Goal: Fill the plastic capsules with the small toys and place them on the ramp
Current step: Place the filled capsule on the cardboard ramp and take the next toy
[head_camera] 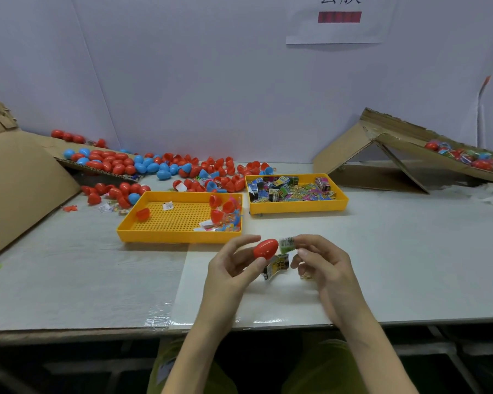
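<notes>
Left grip [234, 268]: pinches red capsule [265, 248] between thumb and fingertips
Right grip [325, 263]: pinches green toy packet [286, 243]
Capsule look: glossy, egg-shaped, touching the packet

table [410, 251] (pale top) | two yellow trays [180, 237] | loose capsules [100, 188] | cardboard ramps [345, 149], seemingly both resting on it

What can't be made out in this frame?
Head view only:
- Red capsule: whether it is whole or a half; the left hand and the green packet cover its ends.
- Packets in the right tray: print too small.
- Ramp at right: lower end cut by the frame edge.
- Wall sign: text cut by the top edge.
</notes>
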